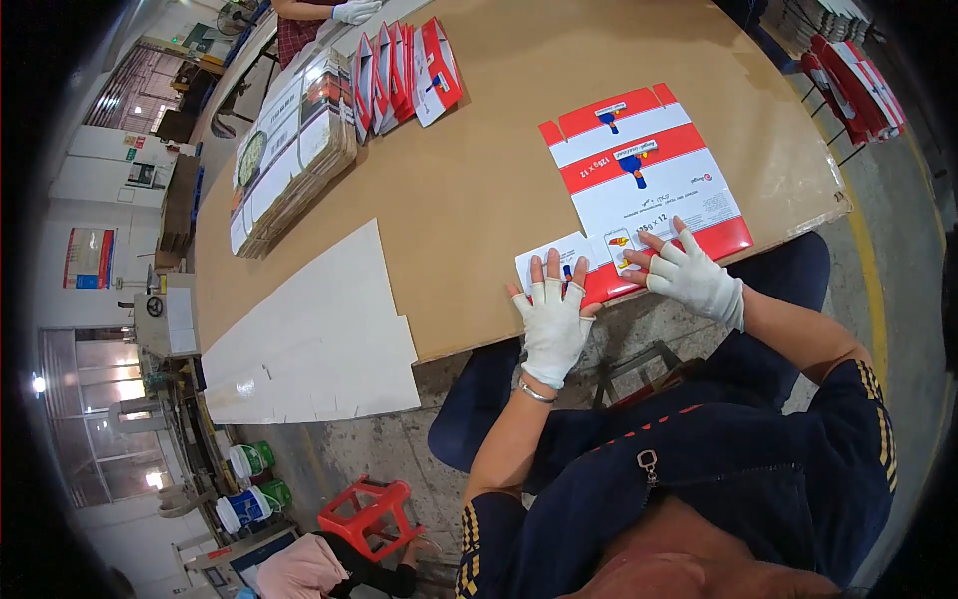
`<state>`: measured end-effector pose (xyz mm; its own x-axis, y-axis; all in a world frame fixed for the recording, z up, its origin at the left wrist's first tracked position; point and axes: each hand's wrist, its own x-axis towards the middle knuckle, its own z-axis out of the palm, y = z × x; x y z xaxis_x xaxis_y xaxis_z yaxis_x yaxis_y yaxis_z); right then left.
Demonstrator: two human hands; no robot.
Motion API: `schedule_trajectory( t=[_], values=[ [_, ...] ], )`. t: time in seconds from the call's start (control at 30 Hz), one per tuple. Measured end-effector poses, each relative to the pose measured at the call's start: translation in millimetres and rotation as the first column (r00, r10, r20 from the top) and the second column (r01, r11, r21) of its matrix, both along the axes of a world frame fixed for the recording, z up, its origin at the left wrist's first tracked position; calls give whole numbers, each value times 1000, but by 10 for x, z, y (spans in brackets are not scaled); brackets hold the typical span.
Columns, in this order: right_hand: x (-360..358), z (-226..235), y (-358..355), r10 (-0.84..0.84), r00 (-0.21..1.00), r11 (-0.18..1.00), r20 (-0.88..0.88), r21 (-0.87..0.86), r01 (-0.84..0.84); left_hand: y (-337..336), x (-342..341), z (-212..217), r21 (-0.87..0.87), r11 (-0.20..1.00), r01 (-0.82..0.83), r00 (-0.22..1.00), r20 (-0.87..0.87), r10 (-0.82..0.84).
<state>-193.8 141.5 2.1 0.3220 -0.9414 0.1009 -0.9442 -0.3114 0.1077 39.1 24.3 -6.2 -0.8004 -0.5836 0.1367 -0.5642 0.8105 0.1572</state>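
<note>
The step in hand appears to be smoothing or creasing a red-and-white printed carton blank [649,190], which lies at the near edge of the desk [479,200], towards its right corner. The left hand [554,319], in a fingerless white glove, rests with fingers spread on the blank's small left-hand panel. The right hand [696,275], gloved alike, has its fingers fanned over the near part of the printing; neither seems to pinch anything. The next move probably calls for steady pressure from one hand while the other works along the fold, keeping the panels square.

By the left end of the near edge lies a plain greyish-white cardboard sheet [319,329]. Further back, towards the far left, sit a stack of printed cardboard [294,150] and, just beside it, a row of folded red-and-white cartons [399,75]. A co-worker [297,38] stands beyond that side. On the floor to the left are a red plastic stool [364,514], a person bending next to it [309,567] and some buckets [242,509]; more cartons [853,90] are stacked off the desk's right side.
</note>
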Motion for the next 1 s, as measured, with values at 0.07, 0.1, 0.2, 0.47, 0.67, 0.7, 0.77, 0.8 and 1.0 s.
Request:
schedule_trajectory(
  t=[0.07,0.1,0.2,0.47,0.67,0.7,0.77,0.8,1.0],
  values=[
    [-13,-57,7,12,1000,1000,3,2,-12,1,-19,24,9,1000,-29,999,30,29],
    [-18,-81,8,21,1000,1000,1,0,-21,8,-32,41,11,999,-32,999,35,32],
    [-45,-47,44,24,997,997,69,77,-29,33,-68,108,41,997,-64,994,87,60],
    [-47,-4,8,-24,939,999,343,53,6,-248,-181,138,222,975,-23,999,-26,29],
    [-31,-96,-8,-9,944,1000,329,-22,17,-475,-205,168,299,947,112,992,-85,-91],
    [-56,-87,-4,-21,946,999,324,-22,30,-423,-166,207,299,946,126,991,-90,-103],
    [-49,-32,-33,-40,951,999,307,1,42,-297,-56,296,295,952,82,995,37,-98],
    [-43,36,-57,-37,953,999,299,10,36,-264,-3,269,268,958,107,994,8,-113],
    [-51,177,-211,147,989,989,-19,-15,-148,-171,21,99,98,988,118,992,-43,-115]
  ],
)
